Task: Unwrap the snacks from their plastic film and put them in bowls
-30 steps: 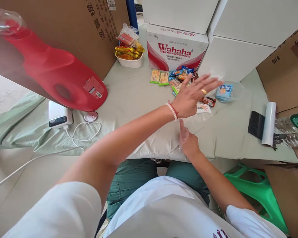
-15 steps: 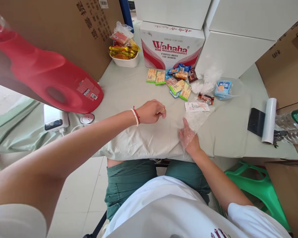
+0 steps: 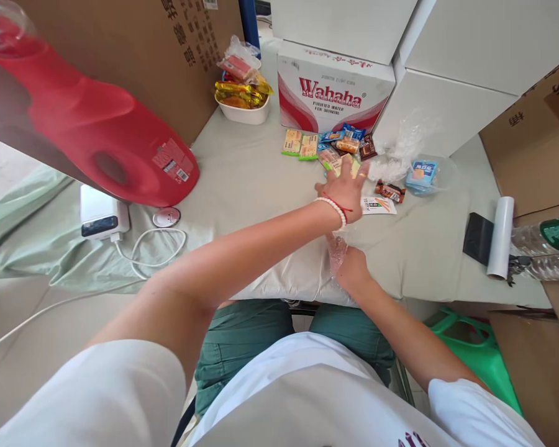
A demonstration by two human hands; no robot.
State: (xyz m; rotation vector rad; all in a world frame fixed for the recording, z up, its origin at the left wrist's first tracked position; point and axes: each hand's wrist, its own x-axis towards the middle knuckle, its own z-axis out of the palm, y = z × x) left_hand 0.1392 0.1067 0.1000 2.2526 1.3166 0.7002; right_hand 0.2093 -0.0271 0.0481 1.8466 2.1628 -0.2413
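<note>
My left hand (image 3: 345, 189) is open with its fingers spread, over the near edge of a pile of small snack packets (image 3: 347, 144). It hides part of a yellow-green packet. Just below its wrist, my right hand (image 3: 353, 268) is curled on thin clear plastic (image 3: 338, 251), which bunches along its side. The left wrist covers some of the right fingertips. Right of my left hand lie a white packet (image 3: 380, 205) and a brown-wrapped snack (image 3: 390, 191). Two yellow-green packets (image 3: 300, 144) sit side by side left of the pile.
Crumpled clear bags (image 3: 403, 152) and a clear tub (image 3: 440, 167) with blue packets stand at the right. A white basket (image 3: 246, 115) of snacks is at the back left. Around the table are a Wahaha box (image 3: 333, 87), a red jug (image 3: 135, 149), a power bank (image 3: 101, 211) and a plastic roll (image 3: 500, 239).
My left hand has moved right and forward, its fingers spreading over the packets. The clear plastic has drawn off the white packet and gathered by my right hand.
</note>
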